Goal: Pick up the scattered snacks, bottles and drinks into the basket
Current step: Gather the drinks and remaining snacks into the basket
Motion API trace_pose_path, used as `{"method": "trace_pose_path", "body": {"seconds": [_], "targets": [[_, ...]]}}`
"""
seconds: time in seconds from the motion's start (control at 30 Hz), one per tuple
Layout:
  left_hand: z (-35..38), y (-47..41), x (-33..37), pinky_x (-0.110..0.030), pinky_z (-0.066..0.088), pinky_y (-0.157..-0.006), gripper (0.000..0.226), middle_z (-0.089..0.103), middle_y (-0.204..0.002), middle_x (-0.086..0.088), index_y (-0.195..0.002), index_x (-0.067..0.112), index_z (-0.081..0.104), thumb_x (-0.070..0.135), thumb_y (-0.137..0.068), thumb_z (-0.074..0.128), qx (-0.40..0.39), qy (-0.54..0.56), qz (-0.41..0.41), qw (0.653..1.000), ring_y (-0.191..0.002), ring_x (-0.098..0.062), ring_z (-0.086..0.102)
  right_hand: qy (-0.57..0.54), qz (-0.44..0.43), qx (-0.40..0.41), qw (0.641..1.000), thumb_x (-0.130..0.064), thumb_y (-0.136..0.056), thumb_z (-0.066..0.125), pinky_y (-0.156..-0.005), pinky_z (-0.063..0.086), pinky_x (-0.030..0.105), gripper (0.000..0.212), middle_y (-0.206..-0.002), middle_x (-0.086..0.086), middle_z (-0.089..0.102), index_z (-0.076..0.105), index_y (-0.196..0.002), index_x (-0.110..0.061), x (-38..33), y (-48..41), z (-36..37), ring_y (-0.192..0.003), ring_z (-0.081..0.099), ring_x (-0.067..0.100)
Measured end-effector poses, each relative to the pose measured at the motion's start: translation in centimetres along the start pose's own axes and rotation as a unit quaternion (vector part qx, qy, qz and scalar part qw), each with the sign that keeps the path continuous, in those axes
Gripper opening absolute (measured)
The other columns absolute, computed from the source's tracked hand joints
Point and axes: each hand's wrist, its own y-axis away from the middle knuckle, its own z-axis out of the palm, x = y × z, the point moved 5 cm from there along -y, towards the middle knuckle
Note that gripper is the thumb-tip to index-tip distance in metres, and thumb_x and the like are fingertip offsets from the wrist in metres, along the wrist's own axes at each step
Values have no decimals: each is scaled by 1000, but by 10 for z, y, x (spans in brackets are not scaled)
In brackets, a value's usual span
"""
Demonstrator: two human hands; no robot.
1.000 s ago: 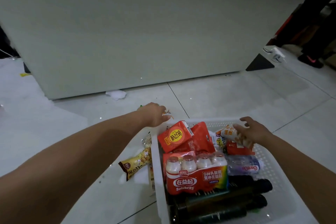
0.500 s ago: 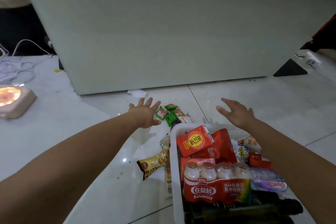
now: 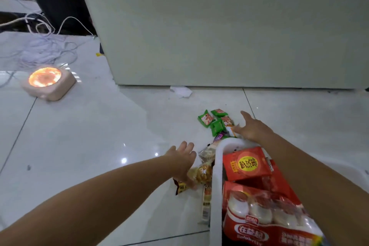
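The white basket (image 3: 216,183) sits at the lower right, holding a red carton (image 3: 246,164) and a pack of small white drink bottles (image 3: 261,217). Several small green snack packets (image 3: 214,121) lie on the floor beyond its far corner. My right hand (image 3: 252,127) hovers open just right of them, fingers spread. A yellow-brown snack bag (image 3: 196,176) and a clear wrapped snack (image 3: 207,153) lie against the basket's left wall. My left hand (image 3: 182,161) is open, its fingers resting over the yellow-brown bag.
A large pale cabinet (image 3: 219,26) stands behind the snacks. A crumpled white paper (image 3: 181,91) lies at its base. A glowing pink heater (image 3: 47,82) and tangled white cables (image 3: 43,46) are on the tiles at the left.
The view swung left. My left hand dropped back from the green packets onto the yellow-brown bag. My right hand reached forward past the basket toward the green packets.
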Motion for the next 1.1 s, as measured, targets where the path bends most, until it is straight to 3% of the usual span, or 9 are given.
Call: {"method": "trace_pose_path", "body": {"seconds": [0.1, 0.23, 0.4, 0.6, 0.7, 0.83, 1.0, 1.1], "targets": [[13, -4, 9, -45, 37, -100, 91, 30, -138, -15, -137, 3, 36, 64, -74, 63, -7, -2, 17, 1000, -126, -31, 30, -1, 45, -36, 998, -45, -85, 63, -102, 39, 36, 81, -146, 18, 39, 24, -145, -7, 0, -12, 15, -130, 42, 33], [21, -12, 4, -40, 41, -93, 73, 43, -131, -14, -134, 7, 38, 47, -81, 67, -18, 60, -9, 998, -120, -31, 44, 41, 65, -78, 994, -38, -89, 59, -92, 41, 30, 64, -138, 21, 47, 41, -135, 2, -4, -25, 24, -124, 48, 32], [15, -23, -11, -36, 44, -85, 60, 52, -126, -11, -130, 9, 41, 35, -83, 68, -14, 136, -51, 989, -114, -29, 52, 59, 70, -110, 990, -30, -93, 55, -92, 40, 29, 62, -144, 18, 41, 33, -142, 0, -5, -36, 31, -128, 45, 29], [3, -30, -31, -36, 46, -87, 58, 52, -128, -11, -135, 12, 40, 35, -86, 64, 23, 130, -89, 987, -116, -29, 53, 89, 83, -73, 990, -27, -92, 56, -100, 39, 31, 52, -139, 18, 46, 42, -134, 1, -1, -41, 30, -128, 44, 31], [0, -29, -42, -34, 46, -82, 43, 55, -124, -11, -126, 9, 47, 28, -89, 59, 27, 125, -110, 986, -112, -29, 55, 64, 78, -56, 993, -30, -90, 58, -101, 37, 32, 56, -137, 18, 45, 40, -135, -1, 2, -41, 29, -128, 42, 32], [-2, -19, -56, -31, 43, -75, 31, 57, -118, -11, -114, 7, 53, 23, -88, 58, 29, 136, -130, 982, -107, -29, 57, -7, 62, 27, 998, -29, -76, 72, -92, 43, 38, 63, -129, 20, 49, 44, -128, -6, 8, -36, 17, -117, 49, 36], [-18, -6, -63, -30, 45, -78, 34, 58, -117, -8, -115, 8, 55, 24, -86, 61, 31, 189, -133, 973, -107, -25, 56, -57, 18, 212, 975, -21, -85, 63, -88, 45, 43, 44, -121, 24, 54, 47, -123, -3, 12, -11, -24, -113, 50, 41], [-46, 0, -58, -30, 47, -78, 34, 57, -116, -8, -114, 7, 57, 22, -85, 66, 54, 226, -128, 964, -105, -24, 56, -55, 22, 282, 958, -21, -87, 60, -84, 46, 42, 40, -118, 24, 57, 48, -122, -4, 25, 21, -56, -111, 53, 41]]}}
